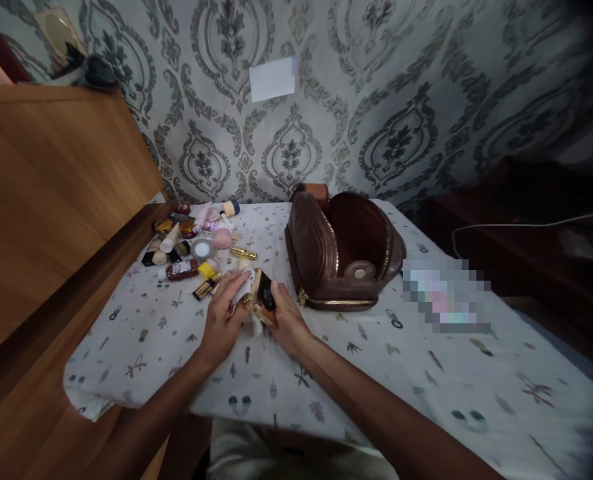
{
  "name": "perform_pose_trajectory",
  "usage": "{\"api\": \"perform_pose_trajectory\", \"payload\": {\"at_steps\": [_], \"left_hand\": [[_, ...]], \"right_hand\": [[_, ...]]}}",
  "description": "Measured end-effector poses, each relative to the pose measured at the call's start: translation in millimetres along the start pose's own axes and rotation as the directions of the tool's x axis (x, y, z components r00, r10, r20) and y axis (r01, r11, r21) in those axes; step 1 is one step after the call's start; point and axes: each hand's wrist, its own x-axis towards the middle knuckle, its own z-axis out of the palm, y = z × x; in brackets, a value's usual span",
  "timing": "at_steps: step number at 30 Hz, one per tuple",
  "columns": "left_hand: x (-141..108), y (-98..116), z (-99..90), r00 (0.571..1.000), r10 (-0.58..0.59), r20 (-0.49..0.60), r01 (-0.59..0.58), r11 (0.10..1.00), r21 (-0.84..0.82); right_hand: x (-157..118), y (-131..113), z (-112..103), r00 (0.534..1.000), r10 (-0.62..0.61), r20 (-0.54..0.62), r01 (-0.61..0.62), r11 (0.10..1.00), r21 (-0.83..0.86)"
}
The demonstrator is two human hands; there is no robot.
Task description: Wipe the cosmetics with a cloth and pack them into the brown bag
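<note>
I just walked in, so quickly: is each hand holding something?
Left hand: closed, holding a thin white cloth or tissue.
Right hand: closed, holding a boxy black-and-gold object.

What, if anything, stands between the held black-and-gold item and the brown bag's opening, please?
Only the right hand, on the bag side of the black-and-gold item, and the left wall of the brown bag; nothing loose shows between.

The box (263,288) is black and gold, the bag (304,235) brown, the wallpaper (291,152) grey damask.
</note>
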Motion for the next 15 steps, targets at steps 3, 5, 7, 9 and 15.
{"api": "perform_pose_trajectory", "payload": {"at_steps": [3,5,7,9,15], "left_hand": [[-3.6,2.5,2.3,0.997,0.059,0.041,-0.062,0.996,0.067],[-5.2,3.7,4.8,0.994,0.095,0.046,-0.099,0.989,0.113],[-6.2,5.8,7.0,0.989,0.135,0.055,-0.141,0.979,0.144],[-7.1,9.0,8.4,0.977,0.191,0.098,-0.204,0.967,0.149],[-15.1,14.0,7.4,0.837,0.447,0.315,-0.508,0.849,0.146]], "right_hand": [[-3.7,3.4,-1.0,0.998,-0.051,-0.027,0.050,0.998,-0.029],[-5.1,2.0,0.6,0.999,-0.048,-0.023,0.047,0.998,-0.030],[-6.1,-2.1,3.8,1.000,0.024,0.017,-0.024,1.000,-0.009],[-6.7,-8.4,7.1,0.985,0.148,0.084,-0.153,0.987,0.056],[-5.9,-28.3,7.0,0.941,0.287,0.177,-0.315,0.936,0.157]]}}
